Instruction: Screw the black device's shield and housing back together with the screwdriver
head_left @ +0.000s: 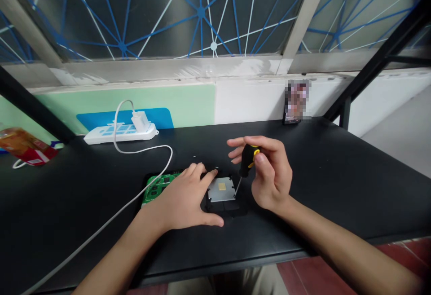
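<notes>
My right hand [274,173] is closed around a black and yellow screwdriver [247,159], which it holds tilted. The screwdriver's tip meets the right edge of a silver metal plate [220,194] with a small tan square on it. That plate sits in a black device housing [232,209] on the table. My left hand [185,196] lies across the housing with fingers spread, pressing it from the left. Left of that hand shows a green circuit board [158,187], partly covered by the hand. Two tiny light bits lie just behind the housing.
A white cable [124,203] runs over the black table [336,187] from a charger in the white power strip [101,135]. A red and orange packet [28,146] lies far left. A phone [294,104] leans on the wall at the back right.
</notes>
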The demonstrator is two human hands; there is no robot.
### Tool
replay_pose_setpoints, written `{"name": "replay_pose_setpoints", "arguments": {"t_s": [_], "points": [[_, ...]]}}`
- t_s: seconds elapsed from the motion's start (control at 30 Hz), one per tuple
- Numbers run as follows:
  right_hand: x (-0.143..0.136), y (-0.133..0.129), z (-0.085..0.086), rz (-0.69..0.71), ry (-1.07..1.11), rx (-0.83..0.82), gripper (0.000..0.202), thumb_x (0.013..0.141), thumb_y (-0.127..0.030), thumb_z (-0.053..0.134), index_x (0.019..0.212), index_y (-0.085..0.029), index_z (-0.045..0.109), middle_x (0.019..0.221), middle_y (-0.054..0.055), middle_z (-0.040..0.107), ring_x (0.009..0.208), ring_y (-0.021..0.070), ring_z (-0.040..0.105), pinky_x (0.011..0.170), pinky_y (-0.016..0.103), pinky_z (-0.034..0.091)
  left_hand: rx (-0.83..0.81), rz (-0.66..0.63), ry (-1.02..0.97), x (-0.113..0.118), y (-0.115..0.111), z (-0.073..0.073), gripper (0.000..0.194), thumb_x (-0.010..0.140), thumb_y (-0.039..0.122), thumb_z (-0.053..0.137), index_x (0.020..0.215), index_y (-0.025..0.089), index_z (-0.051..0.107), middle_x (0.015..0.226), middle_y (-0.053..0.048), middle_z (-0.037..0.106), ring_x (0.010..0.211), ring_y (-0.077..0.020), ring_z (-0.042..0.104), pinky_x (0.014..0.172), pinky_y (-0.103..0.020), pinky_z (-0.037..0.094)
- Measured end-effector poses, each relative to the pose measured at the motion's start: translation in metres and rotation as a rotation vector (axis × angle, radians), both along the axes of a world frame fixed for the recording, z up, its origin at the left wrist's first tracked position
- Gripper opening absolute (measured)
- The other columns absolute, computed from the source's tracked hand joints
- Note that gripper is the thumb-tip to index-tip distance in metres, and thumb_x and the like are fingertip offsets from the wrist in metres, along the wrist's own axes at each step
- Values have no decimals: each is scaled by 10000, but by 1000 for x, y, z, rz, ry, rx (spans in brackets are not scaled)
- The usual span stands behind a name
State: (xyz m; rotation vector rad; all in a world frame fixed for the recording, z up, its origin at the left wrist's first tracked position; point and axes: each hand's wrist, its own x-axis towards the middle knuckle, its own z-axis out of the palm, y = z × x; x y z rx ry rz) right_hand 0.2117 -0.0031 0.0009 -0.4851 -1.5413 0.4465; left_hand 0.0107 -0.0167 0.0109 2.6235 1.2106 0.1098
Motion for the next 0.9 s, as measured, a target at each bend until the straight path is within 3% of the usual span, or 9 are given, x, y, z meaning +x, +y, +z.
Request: {"name": "replay_pose_setpoints", "arguments": {"t_s": [0.1,0.23,0.4,0.73,0.9], "points": [[1,3,1,-38,-39,50,281,963,-206,536,1227,-281,596,1136,54,642,829,169,669,654,368,568,-4,7,1,1,-1,1,1005,738,719,717,1496,137,405,1277,-163,519,1194,-356,496,1039,-499,445],[1,8,4,-214,-95,151,353,870,-164,663,1193,-299,623,989,26,598,822,166,598,615,326,508,0,5,-17,0,-1,0,995,736,712,722,1496,155,402,1284,-159,523,1205,-363,492,1032,-510,449],[2,12,3,-305,-72,142,317,887,-180,643,1177,-307,626,965,30,575,832,178,563,576,318,465,4,9,-36,-2,-1,-2,996,739,711,715,1504,158,395,1287,-153,520,1204,-361,492,1043,-522,443],[9,30,-3,-386,66,33,239,950,-299,586,1188,-312,581,1034,42,533,762,158,588,576,329,506,-1,14,6,0,-2,-1,1045,732,718,723,1516,113,390,1309,-180,513,1247,-373,474,1073,-506,424],[16,45,-6,-448,115,11,267,959,-336,588,1220,-308,537,1068,44,539,620,119,562,546,336,490,23,5,-6,-2,-2,-2,1058,701,735,739,1505,135,406,1269,-159,536,1209,-363,493,1053,-501,433]]}}
